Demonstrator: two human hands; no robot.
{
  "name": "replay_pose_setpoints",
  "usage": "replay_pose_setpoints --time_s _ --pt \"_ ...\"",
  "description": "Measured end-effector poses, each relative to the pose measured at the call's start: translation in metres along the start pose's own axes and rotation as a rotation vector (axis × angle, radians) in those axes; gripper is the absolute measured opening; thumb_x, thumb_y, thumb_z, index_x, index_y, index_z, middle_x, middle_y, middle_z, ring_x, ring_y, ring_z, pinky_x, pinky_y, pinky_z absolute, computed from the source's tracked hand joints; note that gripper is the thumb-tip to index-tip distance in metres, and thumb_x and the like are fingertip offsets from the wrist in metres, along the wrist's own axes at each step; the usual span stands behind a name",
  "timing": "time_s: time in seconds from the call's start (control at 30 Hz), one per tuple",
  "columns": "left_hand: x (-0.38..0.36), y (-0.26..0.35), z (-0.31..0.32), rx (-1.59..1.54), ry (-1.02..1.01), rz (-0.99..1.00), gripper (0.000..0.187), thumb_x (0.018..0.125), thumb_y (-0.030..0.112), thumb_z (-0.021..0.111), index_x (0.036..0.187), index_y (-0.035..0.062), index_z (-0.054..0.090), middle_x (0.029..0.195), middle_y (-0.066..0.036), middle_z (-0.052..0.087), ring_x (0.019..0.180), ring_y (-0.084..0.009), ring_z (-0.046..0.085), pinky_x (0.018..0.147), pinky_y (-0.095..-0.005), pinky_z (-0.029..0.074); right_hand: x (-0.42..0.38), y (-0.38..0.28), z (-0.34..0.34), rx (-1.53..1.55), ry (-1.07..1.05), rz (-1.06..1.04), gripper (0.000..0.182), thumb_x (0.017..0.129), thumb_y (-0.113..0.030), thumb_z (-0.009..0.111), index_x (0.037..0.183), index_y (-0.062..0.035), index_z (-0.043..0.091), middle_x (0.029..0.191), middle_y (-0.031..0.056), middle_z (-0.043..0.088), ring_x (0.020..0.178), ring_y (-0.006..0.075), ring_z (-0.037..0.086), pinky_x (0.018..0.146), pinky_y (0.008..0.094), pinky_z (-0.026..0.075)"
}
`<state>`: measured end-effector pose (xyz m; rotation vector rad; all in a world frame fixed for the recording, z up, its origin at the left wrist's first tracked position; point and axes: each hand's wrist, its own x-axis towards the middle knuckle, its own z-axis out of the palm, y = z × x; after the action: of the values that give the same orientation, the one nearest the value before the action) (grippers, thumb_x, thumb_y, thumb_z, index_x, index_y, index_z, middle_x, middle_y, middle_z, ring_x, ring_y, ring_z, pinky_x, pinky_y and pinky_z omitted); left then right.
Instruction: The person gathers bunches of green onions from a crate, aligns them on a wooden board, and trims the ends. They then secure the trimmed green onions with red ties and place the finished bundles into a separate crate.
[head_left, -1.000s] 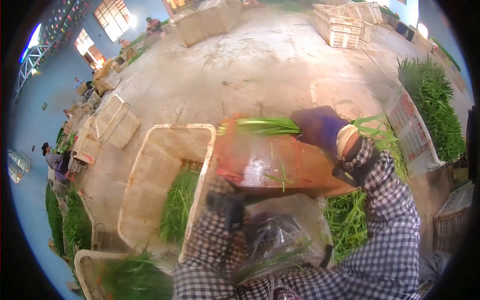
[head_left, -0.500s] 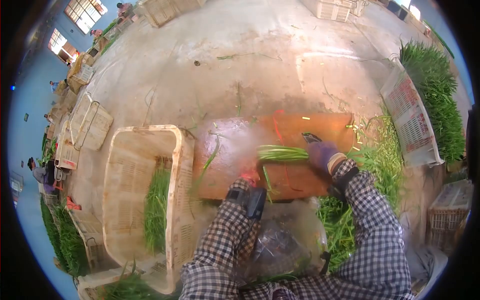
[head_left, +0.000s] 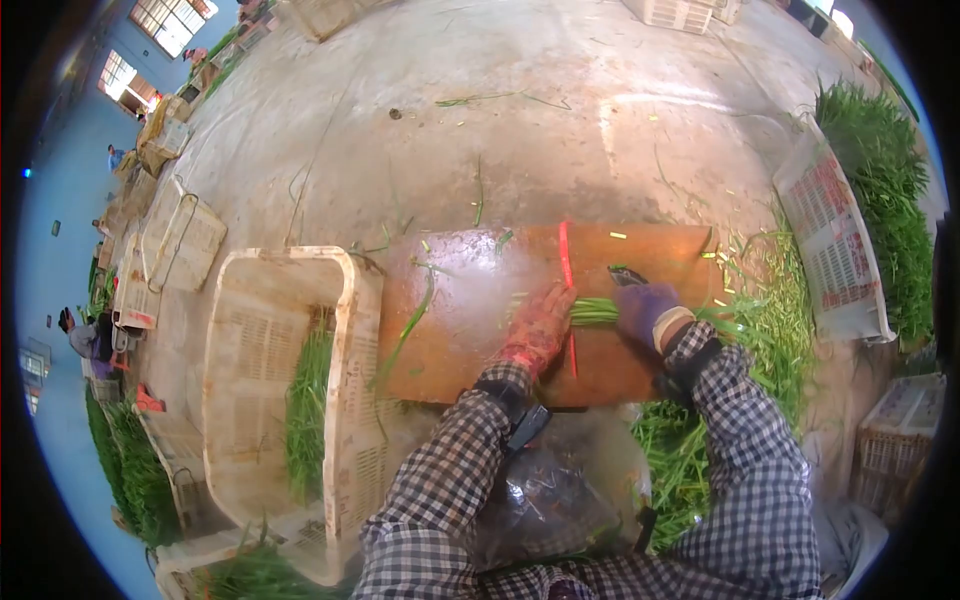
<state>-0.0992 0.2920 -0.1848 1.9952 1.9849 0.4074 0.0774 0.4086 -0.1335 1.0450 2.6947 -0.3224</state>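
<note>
A bunch of green stalks point(head_left: 594, 312) lies across a brown board point(head_left: 480, 340) in front of me. My left hand point(head_left: 540, 322), in a reddish glove, is closed over the bunch, hiding much of its left part. My right hand point(head_left: 645, 312), in a purple glove, grips the bunch at its right end. A dark, blade-like tool point(head_left: 626, 275) sticks out by the right thumb; how it is held is hidden. A red strip point(head_left: 566, 250) runs across the board and passes at the stalks, close to my left fingertips. One loose green leaf point(head_left: 415, 320) lies on the board's left side.
A large white crate point(head_left: 345, 400) with greens stands left of the board. Cut bits point(head_left: 770, 290) and leaves pile up at the right. Another crate point(head_left: 835, 230) leans beside tall greens point(head_left: 875, 190). A clear plastic bag point(head_left: 560, 490) lies before me. Other people are far left.
My left hand has moved up and right from the board's near edge onto the stalks. The red strip now looks straighter. My right hand stays almost in place.
</note>
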Motion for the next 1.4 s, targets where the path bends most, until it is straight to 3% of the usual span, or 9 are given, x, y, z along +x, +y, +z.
replay_pose_setpoints --time_s 0.13,0.2,0.33,0.53,0.63,0.77,0.9,1.07,1.4 --pt "-0.001 0.004 -0.016 0.038 -0.049 0.016 0.045 0.091 0.021 0.046 0.134 0.0091 0.043 0.138 -0.014 0.043 0.13 -0.0304 0.038 0.109 -0.0395 0.029 -0.025 -0.011 -0.03 0.134 0.063 -0.038 0.03 0.077 -0.027 0.06 0.097 -0.0058 0.063 0.092 0.019 0.065 0.089 0.0347 0.063 0.077 0.0424 0.05" --pt "-0.009 -0.009 0.022 -0.117 0.239 0.07 0.043 0.089 0.008 0.039 0.132 0.0071 0.045 0.137 -0.014 0.043 0.128 -0.0295 0.04 0.109 -0.0389 0.03 -0.045 -0.033 -0.061 0.385 0.284 -0.115 0.039 0.073 -0.029 0.066 0.101 -0.0035 0.06 0.096 0.0212 0.063 0.092 0.0357 0.06 0.08 0.0428 0.049" --pt "-0.005 0.004 0.0 -0.486 0.038 -0.218 0.042 0.094 0.014 0.035 0.134 0.0087 0.043 0.141 -0.013 0.039 0.133 -0.0276 0.033 0.111 -0.0383 0.026 -0.025 -0.013 0.023 0.019 0.569 -0.368 0.061 0.074 -0.023 0.064 0.127 0.0014 0.046 0.125 0.0214 0.05 0.121 0.0387 0.043 0.106 0.0468 0.029" --pt "-0.053 -0.001 -0.059 -0.148 0.094 -0.045 0.062 0.081 0.033 0.059 0.136 0.0084 0.042 0.143 -0.015 0.037 0.134 -0.0292 0.033 0.111 -0.0424 0.024 -0.049 -0.051 -0.024 0.188 0.208 -0.419 0.065 0.075 -0.024 0.064 0.129 0.0029 0.043 0.128 0.024 0.048 0.124 0.0395 0.04 0.11 0.0473 0.024" --pt "-0.159 -0.018 -0.155 -0.365 0.186 -0.118 0.059 0.085 0.033 0.058 0.136 0.0067 0.043 0.137 -0.015 0.045 0.129 -0.0284 0.039 0.108 -0.0382 0.031 -0.071 -0.06 -0.032 0.201 0.352 -0.375 0.059 0.08 -0.021 0.061 0.13 0.0032 0.043 0.131 0.0227 0.047 0.125 0.0374 0.041 0.108 0.0428 0.028" --pt "-0.356 -0.037 -0.215 -0.719 0.323 -0.582 0.064 0.084 0.036 0.061 0.138 0.0078 0.04 0.139 -0.016 0.044 0.129 -0.0287 0.041 0.107 -0.0384 0.032 -0.093 -0.058 -0.014 0.545 0.326 -0.199 0.046 0.089 -0.015 0.053 0.131 0.0027 0.044 0.136 0.0205 0.044 0.127 0.0311 0.042 0.106 0.0374 0.032" --pt "-0.515 -0.014 -0.161 -0.19 0.144 -1.175 0.068 0.079 0.043 0.064 0.136 0.0102 0.043 0.133 -0.02 0.048 0.124 -0.0306 0.046 0.103 -0.0396 0.036 -0.113 -0.071 0.031 0.368 0.251 -0.299 0.036 0.093 -0.016 0.05 0.124 0.0028 0.051 0.124 0.014 0.056 0.116 0.0225 0.051 0.098 0.0327 0.038" --pt "-0.552 0.007 -0.116 -0.085 0.047 -1.291 0.039 0.077 0.03 0.066 0.11 0.0098 0.058 0.093 -0.016 0.066 0.089 -0.0328 0.064 0.08 -0.0425 0.049 -0.139 -0.128 0.038 0.637 0.086 -0.253 0.034 0.095 -0.018 0.05 0.122 0.0024 0.053 0.118 0.0116 0.059 0.108 0.0178 0.055 0.092 0.0293 0.043" --pt "-0.569 -0.005 -0.104 -0.168 0.147 -1.173 0.023 0.078 0.021 0.062 0.094 0.0053 0.058 0.083 -0.017 0.066 0.08 -0.0357 0.064 0.07 -0.0455 0.05 -0.161 -0.242 0.011 0.801 0.111 -0.247 0.039 0.099 -0.02 0.039 0.129 0.0034 0.047 0.128 0.0145 0.052 0.12 0.0228 0.048 0.102 0.0338 0.035"
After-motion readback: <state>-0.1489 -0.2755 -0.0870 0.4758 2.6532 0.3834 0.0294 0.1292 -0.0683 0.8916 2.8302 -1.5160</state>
